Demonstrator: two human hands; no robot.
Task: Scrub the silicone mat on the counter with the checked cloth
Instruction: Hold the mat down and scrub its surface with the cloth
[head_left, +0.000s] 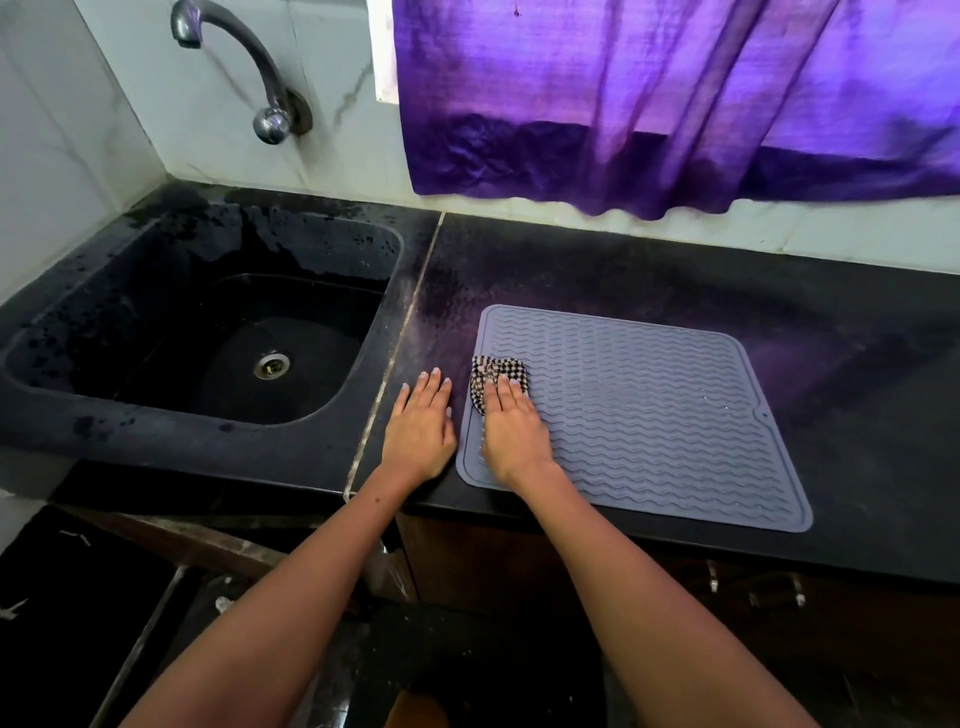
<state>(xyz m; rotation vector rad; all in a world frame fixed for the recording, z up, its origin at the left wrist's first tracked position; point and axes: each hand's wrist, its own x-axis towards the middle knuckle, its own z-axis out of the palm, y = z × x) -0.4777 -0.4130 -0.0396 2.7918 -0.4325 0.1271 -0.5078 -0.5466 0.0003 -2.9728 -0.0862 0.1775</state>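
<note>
Two bare forearms reach up from the bottom edge, one hand at the end of each. Nearest, under the counter (675, 270), stand dark cupboard fronts, too dim to count.

One left hand (422, 426) lies flat on the black counter, fingers straight and close together, just beside the left edge of the mat (649, 410); whether its side touches that edge cannot be told.

One right hand (511, 428) presses down on one checked cloth (493, 375), fingers straight and held together, lying over the near half of the bunched cloth. Its far half sticks out beyond the fingertips (506, 383). Cloth and hand sit on the mat's left part, close to its left edge.

One grey mat with wavy ridges lies flat on the counter, stretching away to the right of the fingers, its near edge close to the counter's front.

Left of the left hand, past one pale seam, lies one dark sink (104, 332) with one metal drain (271, 365) and water drops on its rim.

Beyond the fingers, one curved tap (244, 67) juts from the tiled wall, and one purple curtain (675, 104) hangs down behind the counter.
</note>
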